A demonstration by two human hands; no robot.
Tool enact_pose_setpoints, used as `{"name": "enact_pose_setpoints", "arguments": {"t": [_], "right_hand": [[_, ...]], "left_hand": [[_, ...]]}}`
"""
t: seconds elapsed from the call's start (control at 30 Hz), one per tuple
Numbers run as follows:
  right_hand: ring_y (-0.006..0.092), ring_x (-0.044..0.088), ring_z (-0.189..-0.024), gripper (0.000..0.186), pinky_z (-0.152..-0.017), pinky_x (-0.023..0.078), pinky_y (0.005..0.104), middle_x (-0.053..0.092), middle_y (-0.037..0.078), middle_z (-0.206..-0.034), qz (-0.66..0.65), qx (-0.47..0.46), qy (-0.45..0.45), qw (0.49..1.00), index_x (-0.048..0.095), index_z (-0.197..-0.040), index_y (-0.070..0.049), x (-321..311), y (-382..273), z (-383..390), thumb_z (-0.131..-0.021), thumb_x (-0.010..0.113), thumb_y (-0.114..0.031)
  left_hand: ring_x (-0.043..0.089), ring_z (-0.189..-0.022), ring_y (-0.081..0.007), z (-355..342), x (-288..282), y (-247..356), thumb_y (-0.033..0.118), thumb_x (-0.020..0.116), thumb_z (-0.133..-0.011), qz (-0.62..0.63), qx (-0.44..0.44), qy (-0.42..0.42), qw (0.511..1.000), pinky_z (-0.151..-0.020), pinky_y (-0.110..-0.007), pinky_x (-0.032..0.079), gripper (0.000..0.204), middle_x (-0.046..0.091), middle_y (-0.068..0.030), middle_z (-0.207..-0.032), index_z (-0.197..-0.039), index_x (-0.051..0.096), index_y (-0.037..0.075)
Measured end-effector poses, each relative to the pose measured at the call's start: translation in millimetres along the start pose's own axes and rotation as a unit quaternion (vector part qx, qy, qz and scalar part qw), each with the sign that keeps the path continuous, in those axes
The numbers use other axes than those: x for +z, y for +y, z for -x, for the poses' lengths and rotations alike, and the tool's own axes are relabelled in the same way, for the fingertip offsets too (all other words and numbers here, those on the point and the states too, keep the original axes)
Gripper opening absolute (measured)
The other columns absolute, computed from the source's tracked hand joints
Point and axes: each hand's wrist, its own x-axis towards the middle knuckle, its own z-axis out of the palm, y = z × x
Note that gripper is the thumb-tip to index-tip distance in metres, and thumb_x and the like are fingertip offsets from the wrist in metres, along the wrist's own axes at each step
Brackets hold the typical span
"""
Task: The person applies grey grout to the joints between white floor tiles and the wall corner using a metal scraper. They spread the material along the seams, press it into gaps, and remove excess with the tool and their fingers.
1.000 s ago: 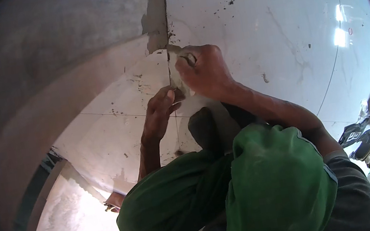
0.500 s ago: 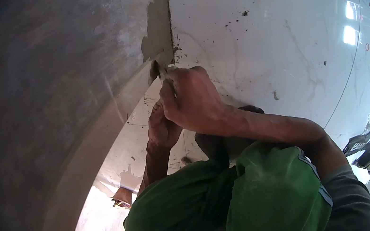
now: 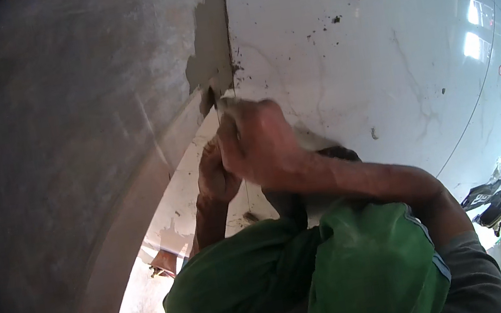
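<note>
My right hand (image 3: 264, 138) is closed, its fingers pinched round a thin, pale-grey tool (image 3: 227, 102) that shows only at its tip and is blurred. It works at the edge of the grey plastered wall (image 3: 90, 83), where a dark hollow (image 3: 208, 100) and a patch of wet-looking mortar (image 3: 207, 40) meet the white tile floor (image 3: 329, 73). Just below and left of it, my left hand (image 3: 215, 173) has curled fingers, partly covered by the right hand; what they hold, if anything, is hidden.
Crumbs of dried mortar (image 3: 336, 19) dot the glossy tiles. My green-clad knees (image 3: 370, 262) are bent close beneath my arms. A brown object (image 3: 164, 262) lies beyond the wall's edge at lower left; dark bags or cloths (image 3: 497, 200) lie at the far right.
The right hand has shifted slightly down, away from the dark hollow, and is blurred by motion. The left hand stays nearly in place. The whole view has tilted a little.
</note>
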Motion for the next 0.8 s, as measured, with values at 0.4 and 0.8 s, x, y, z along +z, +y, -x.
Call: {"name": "enact_pose_setpoints", "arguments": {"t": [0.4,0.8], "right_hand": [[0.0483,0.065,-0.06,0.016,-0.058,0.052,0.052,0.061,0.027,-0.064,0.024,0.037,0.012,0.999,0.06,-0.077,0.006,7,1,-3,-0.089,0.062,-0.003],[0.0487,0.063,-0.058,0.02,-0.059,0.051,0.0537,0.059,0.03,-0.063,0.016,0.032,0.009,0.999,0.06,-0.075,0.008,2,-1,-12,-0.09,0.06,-0.005]], "left_hand": [[0.072,-0.12,-0.0228,1,-13,-6,0.018,0.056,-0.109,-0.161,-0.11,-0.013,0.981,-0.106,-0.039,0.06,0.035,0.072,-0.0134,-0.127,-0.135,0.062,-0.005],[0.073,-0.119,-0.0237,-9,-10,-58,0.022,0.06,-0.107,0.553,-0.032,-0.101,0.826,-0.105,-0.039,0.061,0.04,0.071,-0.0149,-0.131,-0.137,0.062,-0.005]]}}
